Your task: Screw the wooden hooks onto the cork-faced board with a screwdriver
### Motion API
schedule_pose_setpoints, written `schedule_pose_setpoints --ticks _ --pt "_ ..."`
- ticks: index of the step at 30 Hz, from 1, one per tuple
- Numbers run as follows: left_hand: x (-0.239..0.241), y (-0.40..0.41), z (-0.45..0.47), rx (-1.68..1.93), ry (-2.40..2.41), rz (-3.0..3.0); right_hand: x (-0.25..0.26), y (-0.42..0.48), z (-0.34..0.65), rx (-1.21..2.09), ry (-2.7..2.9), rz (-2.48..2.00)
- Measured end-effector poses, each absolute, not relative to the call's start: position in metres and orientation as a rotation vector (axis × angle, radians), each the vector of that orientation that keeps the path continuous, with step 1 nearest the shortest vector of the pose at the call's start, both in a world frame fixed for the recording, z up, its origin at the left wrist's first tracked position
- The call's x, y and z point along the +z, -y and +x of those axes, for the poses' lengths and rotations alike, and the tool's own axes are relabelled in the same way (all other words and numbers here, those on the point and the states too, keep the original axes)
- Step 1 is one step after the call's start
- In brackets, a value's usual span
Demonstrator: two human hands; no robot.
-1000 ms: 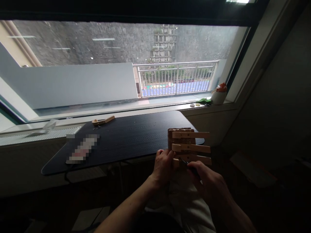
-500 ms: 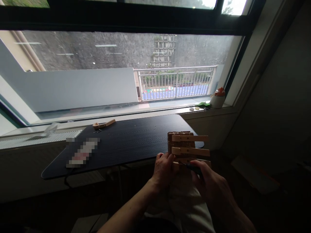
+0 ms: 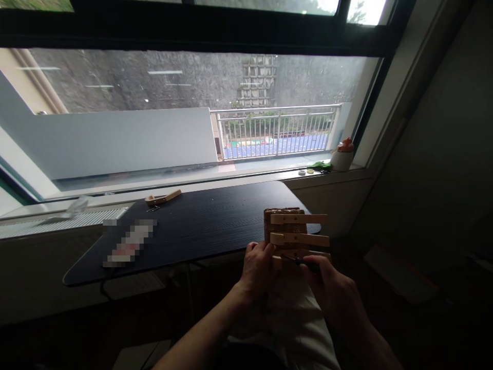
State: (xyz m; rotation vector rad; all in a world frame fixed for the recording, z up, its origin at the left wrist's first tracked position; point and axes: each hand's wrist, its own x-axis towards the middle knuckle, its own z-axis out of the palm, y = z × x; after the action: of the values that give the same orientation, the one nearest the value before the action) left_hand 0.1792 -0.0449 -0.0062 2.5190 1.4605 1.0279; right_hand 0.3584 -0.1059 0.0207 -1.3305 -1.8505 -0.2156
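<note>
A brown wooden board [image 3: 267,225] rests at my lap, by the front right of the table. Several pale wooden strips lie across it, among them an upper strip [image 3: 296,219] and a middle strip [image 3: 300,239], their right ends jutting past its edge. My left hand [image 3: 256,264] is closed round the board's lower left side; its fingertips are partly hidden. In my right hand [image 3: 333,282] is a screwdriver [image 3: 302,261] with a dark handle. Its thin shaft points left to the lower strips; whether the tip sits in a screw is too small to tell.
The black table [image 3: 215,221] carries a bent wooden piece [image 3: 164,197], a few screws [image 3: 153,209] and a blurred-out flat item [image 3: 131,244]. On the windowsill stand a white bottle with an orange top [image 3: 342,155] and small tape rolls [image 3: 302,172].
My right hand has turned slightly, and the screwdriver handle lies more level than before. The left hand and the board keep their places; the whole view has shifted slightly.
</note>
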Motion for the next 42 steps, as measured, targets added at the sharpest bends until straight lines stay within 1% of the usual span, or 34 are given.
schedule_pose_setpoints --ticks 6,12,19,22,27,36,42 --pt "-0.0038 0.0465 0.1794 1.049 -1.456 2.504 0.0267 0.1097 0.3554 -0.174 1.980 -1.267" --pt "-0.0057 0.0440 0.1786 1.030 -1.457 2.505 0.0225 0.1061 0.3524 -0.227 2.004 -1.170" --pt "-0.0062 0.0439 0.1789 1.028 -1.473 2.509 0.0205 0.1028 0.3581 -0.133 1.915 -1.269" --pt "-0.0060 0.0449 0.1788 1.025 -1.467 2.508 0.0209 0.1031 0.3603 -0.162 1.889 -1.295" --pt "-0.0041 0.0463 0.1786 1.043 -1.449 2.485 0.0267 0.1051 0.3581 -0.276 1.930 -1.228" --pt "-0.0077 0.0435 0.1780 1.016 -1.473 2.487 0.0288 0.1074 0.3521 -0.202 2.034 -1.159" --pt "-0.0065 0.0438 0.1780 0.999 -1.473 2.511 0.0227 0.1023 0.3589 -0.178 1.903 -1.301"
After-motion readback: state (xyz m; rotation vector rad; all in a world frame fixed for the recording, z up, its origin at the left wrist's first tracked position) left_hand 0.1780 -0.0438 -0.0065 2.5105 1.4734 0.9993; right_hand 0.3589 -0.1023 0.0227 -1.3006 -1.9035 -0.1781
